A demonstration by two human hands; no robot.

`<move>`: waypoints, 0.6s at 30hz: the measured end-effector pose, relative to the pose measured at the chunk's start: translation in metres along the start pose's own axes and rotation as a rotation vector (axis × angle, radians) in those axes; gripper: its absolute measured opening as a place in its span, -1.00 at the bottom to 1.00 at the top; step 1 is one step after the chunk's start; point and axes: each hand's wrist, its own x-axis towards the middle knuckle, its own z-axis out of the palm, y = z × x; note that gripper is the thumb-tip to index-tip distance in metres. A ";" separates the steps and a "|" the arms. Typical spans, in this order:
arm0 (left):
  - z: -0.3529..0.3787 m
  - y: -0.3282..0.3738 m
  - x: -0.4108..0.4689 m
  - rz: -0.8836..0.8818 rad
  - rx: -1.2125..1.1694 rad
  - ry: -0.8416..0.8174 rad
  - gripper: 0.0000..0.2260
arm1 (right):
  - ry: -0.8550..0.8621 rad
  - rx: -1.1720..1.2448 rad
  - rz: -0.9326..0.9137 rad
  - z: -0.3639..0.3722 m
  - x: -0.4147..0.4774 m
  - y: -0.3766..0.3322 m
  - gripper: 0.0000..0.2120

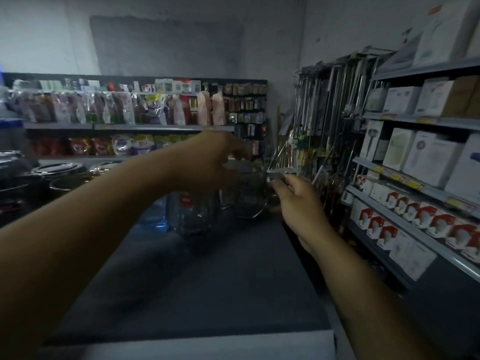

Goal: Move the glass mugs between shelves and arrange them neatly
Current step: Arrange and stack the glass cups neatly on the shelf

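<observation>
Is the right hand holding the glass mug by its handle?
Yes. The right hand has its fingers curled round the handle on the right side of the glass mug.

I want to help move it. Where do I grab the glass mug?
By its handle, coming from the right: the glass mug sits upright with the handle sticking out that side, where the right hand pinches it. The body looks wide and smooth.

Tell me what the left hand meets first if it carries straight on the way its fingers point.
Probably the rim of the glass mug, just under the fingertips of the left hand, though blur hides whether they already touch. The right hand pinches its handle.
</observation>
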 end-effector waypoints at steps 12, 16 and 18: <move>0.007 0.011 0.062 -0.317 0.095 -0.299 -0.28 | -0.212 0.398 0.130 -0.014 0.019 0.034 -0.88; 0.008 0.005 0.061 -0.361 -0.011 -0.175 -0.49 | -0.263 0.563 0.158 -0.016 0.012 0.041 -0.74; 0.005 0.001 0.056 -0.408 -0.143 -0.047 -0.55 | -0.300 0.627 0.121 -0.017 0.015 0.038 -0.52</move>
